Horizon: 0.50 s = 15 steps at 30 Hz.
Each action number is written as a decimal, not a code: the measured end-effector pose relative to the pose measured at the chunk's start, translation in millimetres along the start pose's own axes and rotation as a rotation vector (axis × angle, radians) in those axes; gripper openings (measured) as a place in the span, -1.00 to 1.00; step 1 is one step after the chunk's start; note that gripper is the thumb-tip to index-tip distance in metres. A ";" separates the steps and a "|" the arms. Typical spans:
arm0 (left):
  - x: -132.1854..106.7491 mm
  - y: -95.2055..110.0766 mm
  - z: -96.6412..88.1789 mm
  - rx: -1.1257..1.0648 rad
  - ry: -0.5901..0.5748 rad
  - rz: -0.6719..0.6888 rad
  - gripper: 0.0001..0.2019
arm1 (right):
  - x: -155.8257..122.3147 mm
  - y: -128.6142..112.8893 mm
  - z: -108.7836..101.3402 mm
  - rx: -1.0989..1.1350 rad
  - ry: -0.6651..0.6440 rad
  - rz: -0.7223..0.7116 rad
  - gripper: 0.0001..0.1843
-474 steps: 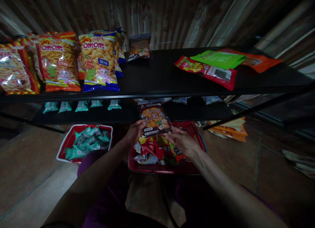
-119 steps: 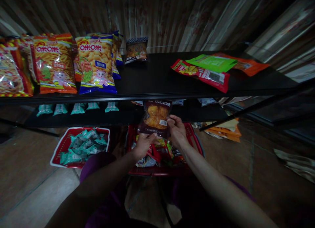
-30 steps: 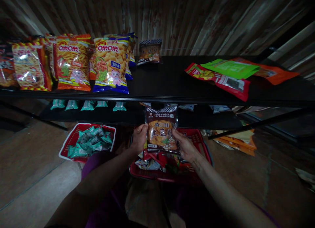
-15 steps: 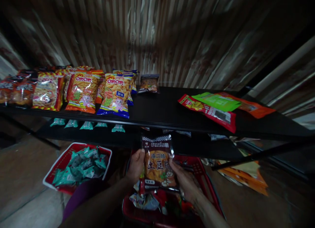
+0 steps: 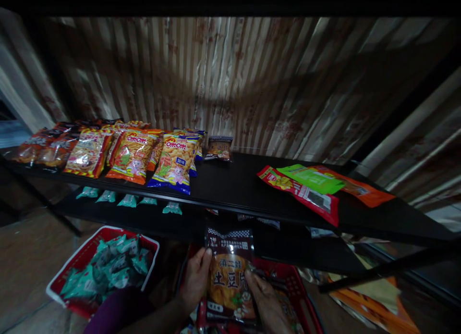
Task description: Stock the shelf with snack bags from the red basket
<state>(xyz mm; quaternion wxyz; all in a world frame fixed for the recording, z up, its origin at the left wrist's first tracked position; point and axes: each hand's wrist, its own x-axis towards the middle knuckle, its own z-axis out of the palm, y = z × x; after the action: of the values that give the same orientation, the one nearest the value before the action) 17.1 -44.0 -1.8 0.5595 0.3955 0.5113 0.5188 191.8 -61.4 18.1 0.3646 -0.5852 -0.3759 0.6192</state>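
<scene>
A dark brown bag of potato chips [image 5: 230, 281] is held upright, its printed front facing me. My left hand [image 5: 196, 278] grips its left edge, thumb over the front. On the opposite edge my right hand [image 5: 266, 295] is closed on the same bag. Below the bag lies a red basket [image 5: 297, 288] with more snack packs in it, partly hidden by my hands. A smaller-looking bag of the same kind [image 5: 219, 148] stands at the back of the black shelf [image 5: 230, 180], right of the yellow and blue snack bags [image 5: 175, 163].
Several orange and black snack bags [image 5: 57, 146] stand at the shelf's left. Red, green [image 5: 311, 179] and orange packets lie flat at its right. Teal packs fill a red and white basket [image 5: 154, 262] on the floor. A striped curtain [image 5: 252, 84] hangs behind.
The view has tilted upward, so the shelf, baskets and hands appear lower and a dark upper edge shows. Both hands still hold the bag of potato chips.
</scene>
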 end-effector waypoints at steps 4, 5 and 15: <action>-18.8 22.3 0.5 0.067 -0.019 0.063 -0.57 | -11.7 -7.4 -11.3 -0.121 0.097 -0.041 -0.56; -23.6 29.2 0.7 0.079 -0.024 0.071 -0.57 | -15.7 -10.1 -14.5 -0.137 0.115 -0.058 -0.58; 7.3 118.9 17.4 0.053 -0.171 0.328 -0.68 | -4.7 -125.9 -10.8 0.124 0.078 -0.239 -0.50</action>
<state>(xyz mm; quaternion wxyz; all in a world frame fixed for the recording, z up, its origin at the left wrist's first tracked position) 12.8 -17.6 115.5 0.4980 0.5309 0.4042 0.5539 204.2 -8.2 132.2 0.4856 -0.5363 -0.3894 0.5701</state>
